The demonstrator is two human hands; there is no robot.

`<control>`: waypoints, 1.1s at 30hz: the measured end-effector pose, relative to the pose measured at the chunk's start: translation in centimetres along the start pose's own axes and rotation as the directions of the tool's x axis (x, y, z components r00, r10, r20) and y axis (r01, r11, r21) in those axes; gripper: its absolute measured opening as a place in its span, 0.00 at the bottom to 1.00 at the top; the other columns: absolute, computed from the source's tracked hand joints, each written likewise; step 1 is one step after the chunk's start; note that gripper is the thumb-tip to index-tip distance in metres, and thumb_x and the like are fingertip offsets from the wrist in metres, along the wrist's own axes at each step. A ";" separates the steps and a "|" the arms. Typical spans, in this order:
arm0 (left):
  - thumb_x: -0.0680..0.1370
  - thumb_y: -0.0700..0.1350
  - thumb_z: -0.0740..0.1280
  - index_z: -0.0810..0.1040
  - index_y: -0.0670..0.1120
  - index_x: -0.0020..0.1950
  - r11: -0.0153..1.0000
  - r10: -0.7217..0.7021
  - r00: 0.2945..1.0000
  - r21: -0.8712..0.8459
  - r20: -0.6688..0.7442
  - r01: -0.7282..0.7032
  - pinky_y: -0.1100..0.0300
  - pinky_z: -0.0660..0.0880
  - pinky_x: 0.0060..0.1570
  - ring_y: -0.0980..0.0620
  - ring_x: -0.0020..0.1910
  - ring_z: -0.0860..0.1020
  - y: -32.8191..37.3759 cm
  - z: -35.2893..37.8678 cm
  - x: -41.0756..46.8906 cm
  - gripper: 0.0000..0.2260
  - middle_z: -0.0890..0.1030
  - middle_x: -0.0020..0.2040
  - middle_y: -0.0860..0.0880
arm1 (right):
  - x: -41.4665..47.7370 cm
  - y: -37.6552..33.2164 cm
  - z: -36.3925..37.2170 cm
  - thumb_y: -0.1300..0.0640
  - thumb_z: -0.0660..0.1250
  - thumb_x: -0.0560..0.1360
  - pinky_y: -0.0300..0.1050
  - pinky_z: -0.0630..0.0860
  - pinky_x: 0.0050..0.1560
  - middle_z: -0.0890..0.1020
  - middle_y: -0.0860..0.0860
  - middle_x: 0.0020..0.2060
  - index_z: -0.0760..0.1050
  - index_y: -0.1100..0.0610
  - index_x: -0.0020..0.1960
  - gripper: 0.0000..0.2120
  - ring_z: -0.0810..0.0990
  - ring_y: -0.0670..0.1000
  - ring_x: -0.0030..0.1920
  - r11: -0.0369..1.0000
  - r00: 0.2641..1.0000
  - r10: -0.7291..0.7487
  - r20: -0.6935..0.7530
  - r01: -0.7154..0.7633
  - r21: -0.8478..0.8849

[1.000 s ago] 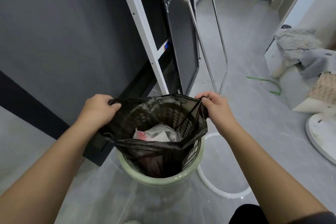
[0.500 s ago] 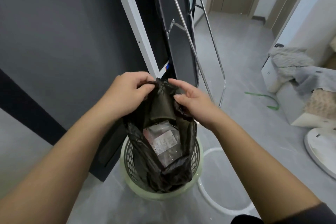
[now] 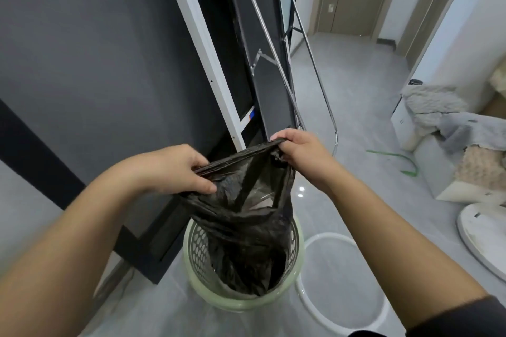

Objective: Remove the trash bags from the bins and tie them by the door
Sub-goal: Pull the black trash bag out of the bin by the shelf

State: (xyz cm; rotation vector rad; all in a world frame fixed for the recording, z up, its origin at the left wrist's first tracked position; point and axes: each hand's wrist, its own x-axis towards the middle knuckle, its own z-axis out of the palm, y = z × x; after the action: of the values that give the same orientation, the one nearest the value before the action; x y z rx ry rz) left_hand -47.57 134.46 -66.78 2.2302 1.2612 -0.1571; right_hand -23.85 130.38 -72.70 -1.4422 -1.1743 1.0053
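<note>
above bin [image 3: 241, 301], bag [image 3: 246, 216] hangs from left grip [image 3: 175, 169], right grip [image 3: 301, 153].

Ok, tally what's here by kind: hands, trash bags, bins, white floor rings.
Hands: 2, left hand and right hand
Trash bags: 1, the black trash bag
Bins: 1, the green bin
White floor rings: 1, the white ring
Total: 5

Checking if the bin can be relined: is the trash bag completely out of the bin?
No, the bottom of the trash bag hangs inside the bin, left hand and right hand gripping its top.
</note>
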 end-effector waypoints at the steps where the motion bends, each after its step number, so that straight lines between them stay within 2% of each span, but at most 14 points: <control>1: 0.72 0.50 0.72 0.82 0.50 0.39 0.999 -0.020 1.000 -0.048 0.013 0.020 0.59 0.77 0.41 0.54 0.35 0.81 -0.3 -0.2 -0.1 0.04 0.83 0.34 0.53 | -0.1 -0.2 -0.4 0.70 0.56 0.75 0.38 0.69 0.35 0.78 0.51 0.32 0.78 0.55 0.39 0.17 0.74 0.48 0.33 1.000 1.000 0.002 0.004 -0.002 0.024; 4: 0.77 0.42 0.67 0.79 0.47 0.42 0.856 -0.113 0.984 -0.516 -0.137 0.027 0.64 0.72 0.27 0.53 0.29 0.75 -0.8 -0.4 0.5 0.05 0.79 0.32 0.48 | -0.6 -1.0 -1.0 0.71 0.54 0.74 0.39 0.69 0.35 0.77 0.52 0.31 0.77 0.57 0.37 0.17 0.73 0.48 0.32 0.992 0.999 0.012 0.032 -0.016 0.124; 6: 0.79 0.38 0.61 0.77 0.49 0.43 0.561 -0.154 0.976 -0.827 -0.156 -0.043 0.64 0.70 0.28 0.55 0.28 0.74 -0.5 -0.4 1.1 0.09 0.78 0.34 0.48 | -1.3 -1.6 -1.1 0.70 0.54 0.73 0.39 0.66 0.33 0.74 0.50 0.27 0.75 0.56 0.32 0.18 0.70 0.46 0.29 0.994 1.000 -0.009 0.026 0.006 0.110; 8: 0.78 0.35 0.57 0.78 0.47 0.45 0.225 -0.112 0.981 -0.965 -0.161 -0.133 0.63 0.76 0.32 0.55 0.32 0.79 0.1 -0.2 1.4 0.12 0.81 0.37 0.49 | -1.9 -2.1 -1.1 0.68 0.55 0.72 0.36 0.62 0.29 0.70 0.45 0.23 0.71 0.54 0.27 0.18 0.66 0.43 0.27 0.997 0.997 -0.076 0.013 0.076 0.014; 10: 0.77 0.32 0.56 0.79 0.45 0.50 0.098 -0.047 0.970 -0.967 -0.240 -0.235 0.61 0.81 0.41 0.53 0.42 0.84 0.8 0.3 1.7 0.14 0.84 0.44 0.48 | -2.4 -2.6 -1.1 0.64 0.56 0.72 0.35 0.61 0.28 0.66 0.44 0.23 0.67 0.60 0.28 0.13 0.64 0.43 0.26 0.983 0.985 -0.170 0.024 0.171 -0.064; 11: 0.77 0.30 0.56 0.78 0.45 0.55 0.162 -0.006 0.949 -0.937 -0.314 -0.309 0.61 0.80 0.47 0.53 0.50 0.83 1.1 0.7 1.8 0.16 0.84 0.49 0.48 | -2.6 -2.7 -1.2 0.62 0.58 0.73 0.36 0.61 0.29 0.65 0.46 0.25 0.65 0.64 0.30 0.13 0.63 0.44 0.27 0.972 0.976 -0.213 0.041 0.216 -0.094; 14: 0.75 0.31 0.65 0.71 0.51 0.67 0.661 0.196 0.834 -0.559 -0.516 -0.501 0.67 0.74 0.56 0.62 0.61 0.76 1.4 1.8 2.0 0.24 0.78 0.61 0.55 | -3.2 -3.3 -1.1 0.55 0.64 0.77 0.37 0.59 0.31 0.61 0.52 0.28 0.61 0.64 0.30 0.22 0.61 0.46 0.30 0.924 0.943 -0.313 0.109 0.330 -0.195; 17: 0.71 0.47 0.72 0.76 0.56 0.62 0.883 0.354 0.712 -0.034 -0.606 -0.468 0.66 0.73 0.53 0.62 0.54 0.77 2.0 2.5 2.3 0.19 0.78 0.55 0.61 | -3.6 -3.6 -0.9 0.53 0.70 0.74 0.34 0.58 0.30 0.62 0.50 0.27 0.62 0.63 0.29 0.23 0.61 0.44 0.29 0.882 0.924 -0.341 0.174 0.378 -0.282; 19: 0.72 0.48 0.71 0.80 0.52 0.44 0.922 0.321 0.621 0.085 -0.715 -0.378 0.61 0.74 0.41 0.58 0.40 0.78 2.9 2.5 2.2 0.03 0.80 0.41 0.57 | -3.7 -3.4 -0.9 0.52 0.74 0.70 0.34 0.60 0.30 0.65 0.49 0.26 0.66 0.63 0.30 0.22 0.62 0.43 0.28 0.873 0.925 -0.314 0.213 0.370 -0.319; 22: 0.73 0.46 0.69 0.75 0.45 0.32 0.967 0.138 0.581 -0.019 -0.803 -0.255 0.64 0.69 0.31 0.56 0.29 0.73 3.8 2.0 2.7 0.11 0.76 0.27 0.53 | -3.8 -3.1 -0.9 0.52 0.77 0.66 0.31 0.62 0.31 0.69 0.44 0.25 0.69 0.57 0.29 0.19 0.67 0.42 0.27 0.833 0.914 -0.309 0.264 0.394 -0.389; 25: 0.71 0.42 0.66 0.73 0.39 0.32 0.964 -0.053 0.677 -0.214 -0.734 -0.156 0.67 0.71 0.26 0.57 0.22 0.74 4.5 0.8 2.9 0.09 0.78 0.27 0.45 | -3.8 -2.9 -1.0 0.55 0.77 0.66 0.30 0.65 0.34 0.72 0.43 0.28 0.71 0.54 0.33 0.15 0.70 0.42 0.30 0.757 0.882 -0.354 0.311 0.465 -0.459; 28: 0.71 0.37 0.66 0.70 0.42 0.31 0.851 -0.189 0.793 -0.499 -0.579 -0.162 0.70 0.68 0.20 0.59 0.18 0.74 5.0 0.1 3.3 0.09 0.76 0.23 0.45 | -3.9 -3.0 -1.0 0.57 0.76 0.68 0.30 0.65 0.35 0.72 0.42 0.30 0.69 0.52 0.35 0.15 0.71 0.42 0.33 0.626 0.820 -0.454 0.350 0.572 -0.529; 31: 0.72 0.34 0.66 0.72 0.44 0.35 0.718 -0.209 0.867 -0.673 -0.452 -0.178 0.67 0.69 0.20 0.58 0.18 0.73 5.1 -0.6 3.5 0.09 0.73 0.26 0.48 | -4.2 -3.1 -0.9 0.62 0.73 0.70 0.33 0.68 0.36 0.76 0.46 0.33 0.71 0.54 0.38 0.11 0.72 0.46 0.35 0.537 0.757 -0.531 0.381 0.648 -0.539; 33: 0.73 0.34 0.67 0.78 0.45 0.43 0.745 -0.159 0.916 -0.654 -0.367 -0.133 0.67 0.69 0.20 0.58 0.19 0.73 4.8 -1.1 3.5 0.06 0.75 0.30 0.48 | -4.4 -3.1 -0.9 0.64 0.69 0.70 0.37 0.72 0.40 0.79 0.47 0.37 0.74 0.54 0.43 0.07 0.74 0.45 0.37 0.484 0.722 -0.548 0.422 0.685 -0.544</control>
State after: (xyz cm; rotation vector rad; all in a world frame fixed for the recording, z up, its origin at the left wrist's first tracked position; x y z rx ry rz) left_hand -41.89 135.72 -65.14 1.6417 1.2669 0.6969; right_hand -24.30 126.03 -69.38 -1.2431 -2.1746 0.1613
